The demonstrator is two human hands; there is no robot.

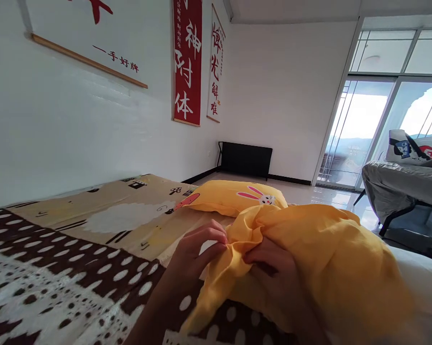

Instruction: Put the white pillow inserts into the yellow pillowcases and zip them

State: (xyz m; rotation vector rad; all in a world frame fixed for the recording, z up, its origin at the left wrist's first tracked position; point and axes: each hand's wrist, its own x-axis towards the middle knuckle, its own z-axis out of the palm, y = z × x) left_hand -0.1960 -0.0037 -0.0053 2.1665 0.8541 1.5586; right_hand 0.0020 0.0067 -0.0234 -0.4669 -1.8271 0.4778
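the yellow pillowcase (331, 249) lies bunched at the near edge of the view, right of centre, its loose cloth trailing down toward the bottom. the left hand (203, 244) is nearly closed, thumb and fingertips pinched together on a fold along the left part of the cloth. the right hand (277, 270) is closed too, fingers curled in and gripping the gathered cloth just beside it; its palm is turned away, so how much it holds i cannot tell. the case bulges on the right, and a white pillow (420, 275) shows past it at the right edge; whether it sits partly inside is unclear.

just beyond the case lies a yellow rabbit-print pillow (225, 196), its near side partly covered by the bunched cloth. both are on a beige sheep-print sheet (119, 215) and a brown-and-white spotted blanket (104, 273), which runs under the forearms. farther off, a black panel (246, 159) leans by the wall, and at right a grey-covered table (399, 184) holds a printed bag (403, 146) in front of the sliding glass doors (359, 129). scrolls hang on the left wall, the red scroll (187, 72) among them.
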